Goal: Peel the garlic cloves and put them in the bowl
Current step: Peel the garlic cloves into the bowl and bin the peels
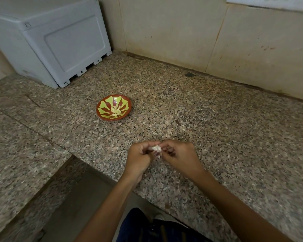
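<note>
Pinching the garlic [156,147] between them, the left hand [140,155] should steady it while the right hand [177,154] strips skin, before dropping it in the bowl [101,114].

Speckled granite counter [182,105], L-shaped. Red/green patterned bowl [113,107] sits mid-counter w/ peeled garlic cloves [116,111] inside. Grey plastic box [49,41] at back-left corner, against wall. Small dark fleck [189,74] nr back edge.
</note>
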